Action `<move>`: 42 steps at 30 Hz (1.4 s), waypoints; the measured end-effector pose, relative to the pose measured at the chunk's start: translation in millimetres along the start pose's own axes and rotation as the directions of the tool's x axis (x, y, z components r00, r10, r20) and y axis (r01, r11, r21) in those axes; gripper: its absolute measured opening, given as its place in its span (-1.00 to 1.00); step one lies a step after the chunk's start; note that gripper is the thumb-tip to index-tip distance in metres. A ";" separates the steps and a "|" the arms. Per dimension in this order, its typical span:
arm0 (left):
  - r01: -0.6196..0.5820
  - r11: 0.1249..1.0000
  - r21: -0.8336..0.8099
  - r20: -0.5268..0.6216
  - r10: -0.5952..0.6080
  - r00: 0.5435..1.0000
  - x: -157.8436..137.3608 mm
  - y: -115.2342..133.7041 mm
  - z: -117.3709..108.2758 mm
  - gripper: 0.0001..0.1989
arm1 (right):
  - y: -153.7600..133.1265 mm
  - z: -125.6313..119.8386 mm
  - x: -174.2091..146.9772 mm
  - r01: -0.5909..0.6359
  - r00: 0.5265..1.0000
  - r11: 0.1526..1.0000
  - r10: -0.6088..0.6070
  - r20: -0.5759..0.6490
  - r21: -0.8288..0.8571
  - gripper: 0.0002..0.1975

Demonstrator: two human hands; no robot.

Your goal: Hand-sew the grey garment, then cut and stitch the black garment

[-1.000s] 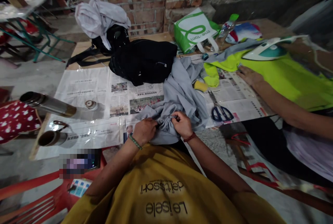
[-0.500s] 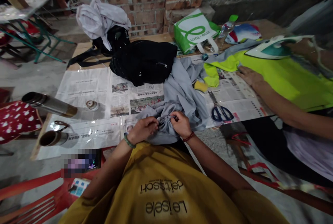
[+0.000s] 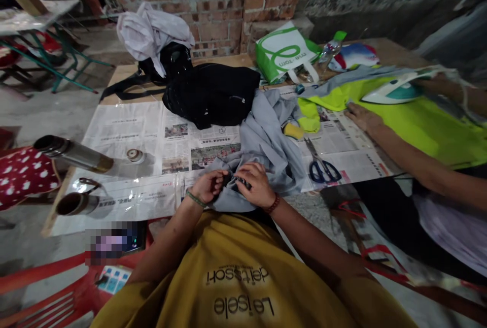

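A bunched grey cloth (image 3: 268, 137) spreads over the newspaper and down to the table's front edge. My left hand (image 3: 208, 186) is closed on a fold of it, fingertips pinched together. Close beside, my right hand (image 3: 255, 184) curls over the gathered fabric, and its fingers hide part of the fold. Whether either hand also holds something small I cannot see. Blue-handled scissors (image 3: 323, 169) lie slightly open on the newspaper to the right of the cloth. A yellow sponge-like piece (image 3: 293, 131) rests against the cloth's right side.
A co-worker's hand (image 3: 364, 116) presses a lime-and-grey garment (image 3: 426, 135), with an iron (image 3: 395, 90) lying on it. A black bag (image 3: 213, 92) and green-white bag (image 3: 285, 53) stand behind. On the left are a thermos (image 3: 74, 154), its cap (image 3: 134, 155) and a mug (image 3: 78, 203).
My right hand has moved slightly left and turned over the fold, closer to my left hand. My left hand has shifted a little left. The co-worker's hand stays on the garment.
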State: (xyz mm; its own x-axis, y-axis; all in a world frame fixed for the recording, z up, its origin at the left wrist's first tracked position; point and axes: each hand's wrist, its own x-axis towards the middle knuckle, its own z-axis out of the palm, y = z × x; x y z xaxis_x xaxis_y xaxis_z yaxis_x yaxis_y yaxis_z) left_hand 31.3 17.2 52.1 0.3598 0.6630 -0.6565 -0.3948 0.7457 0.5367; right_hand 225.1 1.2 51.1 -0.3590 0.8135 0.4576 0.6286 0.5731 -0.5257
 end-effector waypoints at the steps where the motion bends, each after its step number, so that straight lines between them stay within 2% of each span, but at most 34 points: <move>1: 0.002 1.000 0.015 -0.011 -0.002 1.000 -1.0 -0.4 -0.1 -0.81 | -0.3 5.0 4.4 0.007 1.000 1.000 -0.007 0.030 -0.008 -0.80; 3: -0.007 0.998 0.063 -0.037 0.010 0.999 -4.1 -0.8 0.4 -0.83 | 1.5 15.5 11.7 0.005 0.997 1.000 -0.004 0.077 -0.014 -0.77; 6: -0.078 0.983 0.166 -0.085 0.093 0.992 -9.6 -1.8 2.1 -0.87 | 6.9 27.3 17.3 0.022 0.992 0.999 -0.018 0.128 -0.023 -0.80; 9: -0.156 0.949 0.272 -0.085 0.186 0.979 -12.3 -5.0 2.8 -0.88 | 11.5 32.4 18.5 0.030 0.989 0.999 -0.025 0.149 -0.031 -0.83; 12: -0.173 0.924 0.342 -0.086 0.214 0.973 -11.4 -8.7 1.7 -0.84 | 15.3 32.6 19.2 0.014 0.983 0.999 -0.007 0.182 -0.035 -0.85; 20: -0.222 0.937 0.270 -0.094 0.256 0.962 -7.1 -13.3 -3.5 -0.70 | 21.2 24.8 21.9 0.049 0.969 0.998 -0.039 0.243 -0.035 -0.90; 23: -0.223 0.937 0.269 -0.113 0.260 0.959 -5.6 -15.2 -3.2 -0.73 | 24.0 25.9 20.8 0.049 0.965 0.998 -0.040 0.259 -0.027 -0.90; 26: -0.204 0.919 0.339 -0.112 0.255 0.960 -4.0 -16.5 -0.5 -0.82 | 29.4 29.3 19.0 0.043 0.959 0.999 -0.043 0.280 0.006 -0.89; 29: -0.201 0.850 0.487 -0.055 0.260 0.964 -2.8 -15.7 2.4 -0.93 | 34.0 31.8 17.4 0.032 0.954 0.999 -0.039 0.299 0.028 -0.88; 31: -0.242 0.776 0.582 -0.005 0.301 0.954 -1.8 -14.2 2.3 -0.96 | 35.3 31.7 16.7 0.028 0.950 0.999 -0.034 0.310 0.025 -0.88; 34: -0.314 0.676 0.666 0.063 0.369 0.927 1.0 -11.5 -1.4 -0.84 | 36.0 29.9 16.2 0.037 0.940 0.999 -0.043 0.339 0.026 -0.87; 39: -0.395 0.608 0.689 0.172 0.392 0.904 6.3 -6.7 -6.1 -0.75 | 38.1 28.1 19.6 0.052 0.909 0.997 -0.072 0.410 0.060 -0.86; 42: -0.399 0.537 0.743 0.200 0.391 0.898 6.9 -2.1 -4.1 -0.73 | 34.0 22.6 22.8 0.013 0.908 0.993 -0.060 0.416 0.114 -0.82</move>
State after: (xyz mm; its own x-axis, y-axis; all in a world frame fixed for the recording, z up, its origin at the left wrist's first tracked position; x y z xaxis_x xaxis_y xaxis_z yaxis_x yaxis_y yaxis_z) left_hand 31.1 19.9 44.3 0.3384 0.9003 -0.2739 0.2725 0.1848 0.9442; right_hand 222.7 41.4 27.5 -0.6500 0.7453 0.1485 0.5409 0.5911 -0.5984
